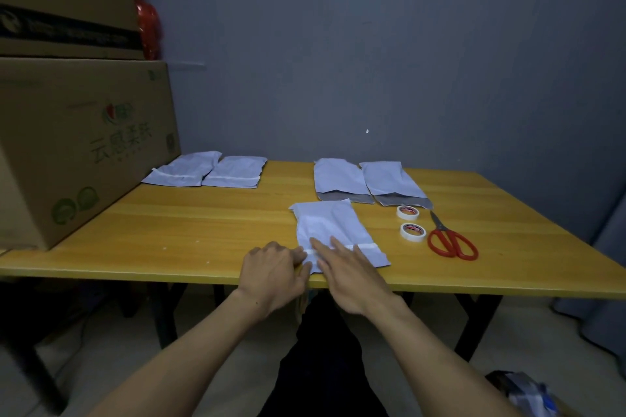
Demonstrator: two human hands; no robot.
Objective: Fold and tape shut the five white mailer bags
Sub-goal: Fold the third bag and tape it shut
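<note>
Table [169,230]: near edge runs just under both wrists. Front bag [333,227] lies w/ its near end at that edge.

R hand [354,278]: flat, fingers straight, pressing across tape strip [367,247]; it grasps nothing.

L hand [272,272]: fingers curled vs. bag's left edge. Thumb is hidden, so we cannot tell if it pinches.

Bare wood runs left of L hand up to cardboard box [84,145]. Right of R hand, near: roll A [412,231], roll B [408,211], red scissors [452,242].

Beyond fingertips: open bag 1 [338,178] and open bag 2 [389,181], grey flaps showing. Further left: taped bag 1 [184,169] and taped bag 2 [235,173].

Bags are thin, creased, white. Hands are slightly blurred.
</note>
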